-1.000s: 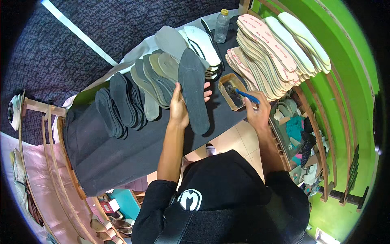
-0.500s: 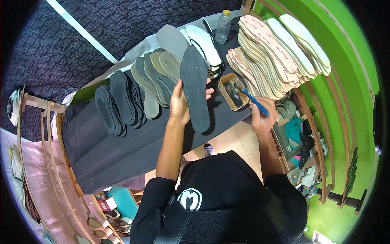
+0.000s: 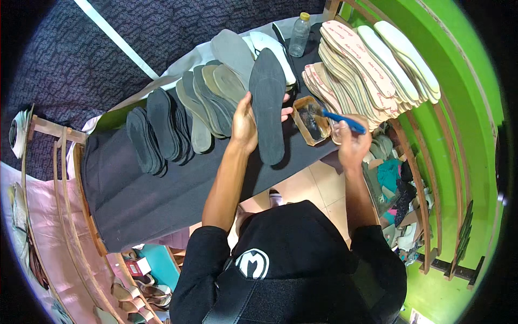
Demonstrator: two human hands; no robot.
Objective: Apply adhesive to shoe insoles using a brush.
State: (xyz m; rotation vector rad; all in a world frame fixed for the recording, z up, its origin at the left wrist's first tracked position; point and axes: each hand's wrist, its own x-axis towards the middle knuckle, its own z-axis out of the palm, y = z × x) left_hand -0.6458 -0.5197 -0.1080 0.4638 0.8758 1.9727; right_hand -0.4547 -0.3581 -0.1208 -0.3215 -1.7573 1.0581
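My left hand point(image 3: 244, 128) is closed around a dark grey shoe sole point(image 3: 268, 108), its thumb on the left edge and fingertips showing past the right edge. The sole is held tilted, broad end away from me, over the dark-covered table. Closed on the blue handle of a brush point(image 3: 349, 123), my right hand point(image 3: 353, 144) is just right of a small brown tub point(image 3: 303, 129). The brush's far end is over the tub's right side; its bristles are hard to make out. Dark, shiny stuff coats the inside of the tub.
Stacks of black soles point(image 3: 164, 127) and grey-brown soles point(image 3: 200, 110) lie to the left. Pale and pink-printed insoles point(image 3: 356, 65) are piled at the far right, beside a clear bottle point(image 3: 298, 38) with a yellow cap. Wooden rails point(image 3: 413, 189) and scraps line the right.
My left hand has raised the sole slightly away from me and to the right. The brush handle now lies flatter, with my right hand slightly farther right.
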